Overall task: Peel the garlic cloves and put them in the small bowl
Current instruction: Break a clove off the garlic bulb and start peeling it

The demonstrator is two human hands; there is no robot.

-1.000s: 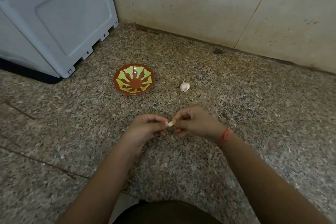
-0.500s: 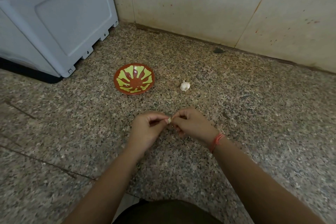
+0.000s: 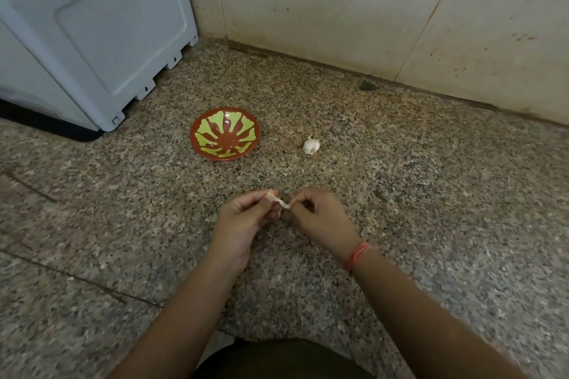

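Step in hand: peeling. A strip of skin [image 3: 284,204] is being pulled off one garlic clove [image 3: 271,193]; the clove is not yet bare.
Left hand [image 3: 246,218]: closed in a pinch, thumb and fingertips gripping the garlic clove at its upper end.
Right hand [image 3: 318,218]: closed in a pinch on the free end of the skin, the other fingers curled under.
Clove position: held above the floor [image 3: 431,194] between the two hands, in front of the small bowl [image 3: 226,141] and well apart from it.
Small bowl: standing upright on the floor, with no clove visible inside.
Garlic bulb [image 3: 311,145]: lying on the floor just right of the small bowl, not touching it.
Surroundings: white appliance [image 3: 92,24] at far left; tiled wall [image 3: 338,9] behind.
Change from 0.5 s ago: the fingertips met at the clove then; now the hands stand slightly apart with the skin stretched between them. Bowl and bulb are unmoved.
Next move, judged: pull the strip fully clear, turn the clove to strip any remaining skin, then carry it forward and left to the small bowl.
Risk, judged: the thin skin may tear short and leave a patch.
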